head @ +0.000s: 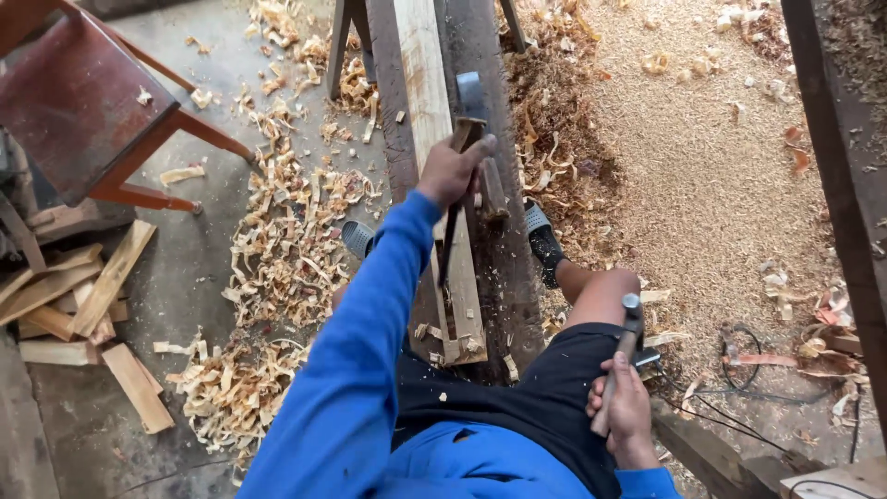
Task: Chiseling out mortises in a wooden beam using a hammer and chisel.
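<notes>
I sit astride a dark wooden bench (517,277) with a pale wooden plank (427,102) lying along it. My left hand (453,171), arm stretched forward in a blue sleeve, grips a wooden hand plane (473,125) with a metal blade that rests on the plank. My right hand (624,407) is down beside my right thigh and holds a hammer (626,346) by its wooden handle, metal head pointing up. A small wooden stop block (462,346) sits at the plank's near end.
Curled wood shavings (286,249) cover the concrete floor on the left. Offcuts of timber (83,296) pile at the far left beside a red-brown stool (83,102). Sawdust (702,166) spreads on the right, with a dark beam (845,185) and a black cable (739,356).
</notes>
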